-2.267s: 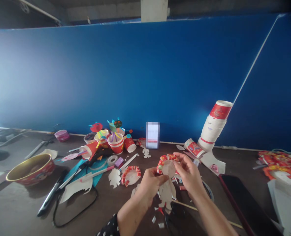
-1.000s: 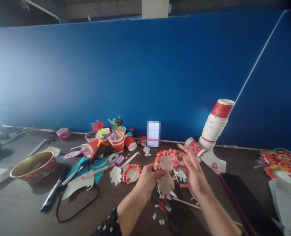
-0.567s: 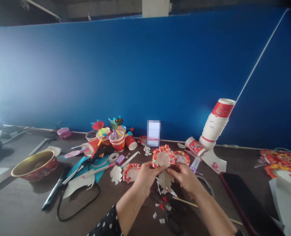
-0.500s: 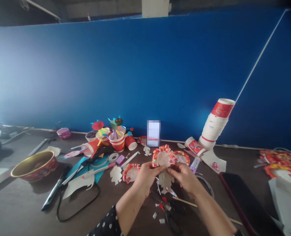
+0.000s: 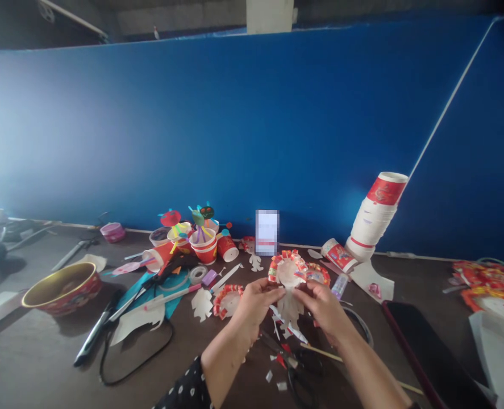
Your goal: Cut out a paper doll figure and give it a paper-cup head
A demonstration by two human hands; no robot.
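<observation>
Head: left hand (image 5: 254, 304) pinched the figure (image 5: 291, 277)
Right hand (image 5: 323, 307): gripped its other side
Scissors (image 5: 293, 363): lay nearby

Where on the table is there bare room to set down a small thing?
Bare table shows in front of the bowl, left of the silver tool; between the cable and the left sleeve; and between the phone and the red pile. It is crowded around the left hand and right hand, with paper figure, scissors and scraps.

Left hand (image 5: 257, 303) and right hand (image 5: 320, 307) pinched
</observation>
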